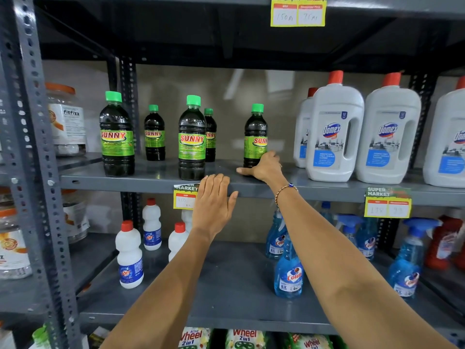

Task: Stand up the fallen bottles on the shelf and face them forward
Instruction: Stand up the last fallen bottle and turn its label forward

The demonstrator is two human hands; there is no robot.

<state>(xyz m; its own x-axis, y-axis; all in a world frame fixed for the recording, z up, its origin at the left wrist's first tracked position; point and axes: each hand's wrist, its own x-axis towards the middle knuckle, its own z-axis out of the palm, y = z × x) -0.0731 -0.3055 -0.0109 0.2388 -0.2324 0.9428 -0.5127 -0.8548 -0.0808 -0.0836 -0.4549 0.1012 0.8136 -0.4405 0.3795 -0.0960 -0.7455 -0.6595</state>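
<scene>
Several dark Sunny bottles with green caps stand upright on the grey middle shelf (156,181). The rightmost Sunny bottle (255,133) has its label turned partly to the right, and my right hand (265,167) grips its base. Two large Sunny bottles (117,134) (191,138) stand at the front with labels forward. Two smaller ones (154,133) (210,136) stand behind them. My left hand (214,205) lies flat with fingers together against the shelf's front edge, holding nothing.
White Domex jugs (334,132) with red caps stand right of my right hand. A price tag (185,199) hangs by my left hand. Below are white Rin bottles (129,255) and blue Colin sprays (288,270). A slotted steel upright (37,157) runs down the left.
</scene>
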